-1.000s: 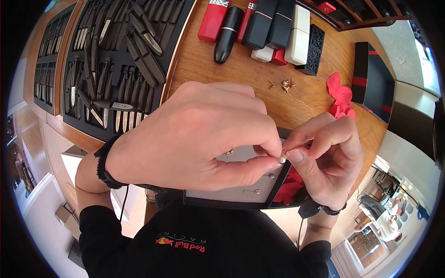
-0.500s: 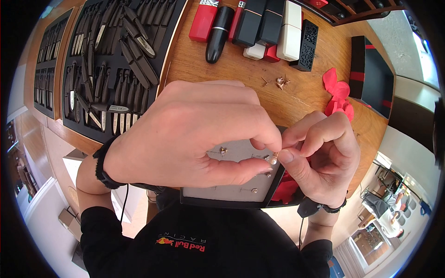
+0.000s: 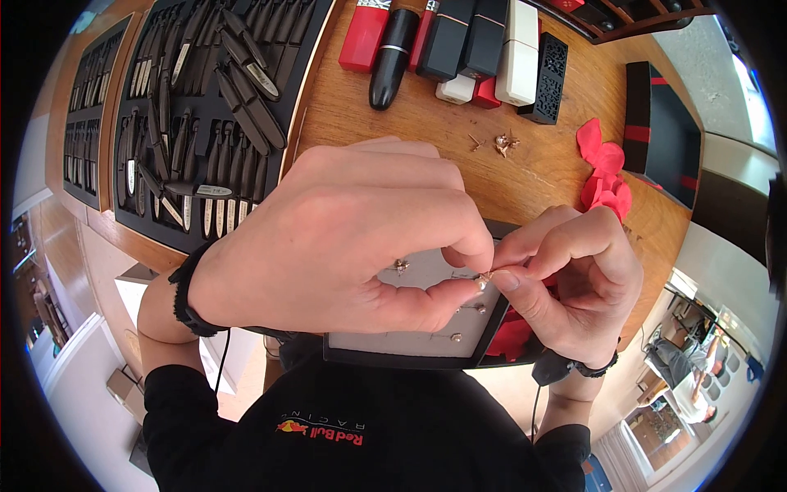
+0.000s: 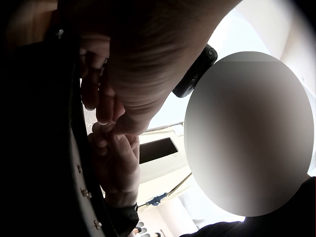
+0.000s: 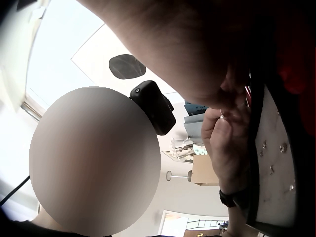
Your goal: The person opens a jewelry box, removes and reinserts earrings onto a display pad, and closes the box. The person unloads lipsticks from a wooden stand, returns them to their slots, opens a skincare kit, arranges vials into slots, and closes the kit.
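1. While the left hand (image 3: 328, 238) pinches a tiny jewel (image 3: 482, 283), the right hand (image 3: 574, 283) pinches it too.
2. The jewel is over the black box (image 3: 410, 359), which has little shiny pieces (image 3: 457, 337) inside.

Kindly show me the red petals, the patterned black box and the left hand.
Red petals (image 3: 608, 157): head view, on one petal.
Patterned black box (image 3: 552, 75): head view, on its patterned face.
Left hand (image 3: 328, 238): head view, on the back of it.

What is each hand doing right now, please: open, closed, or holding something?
Left hand: closed, pinching a small pearl jewel between thumb and finger.
Right hand: closed, pinching the same jewel from the other side.
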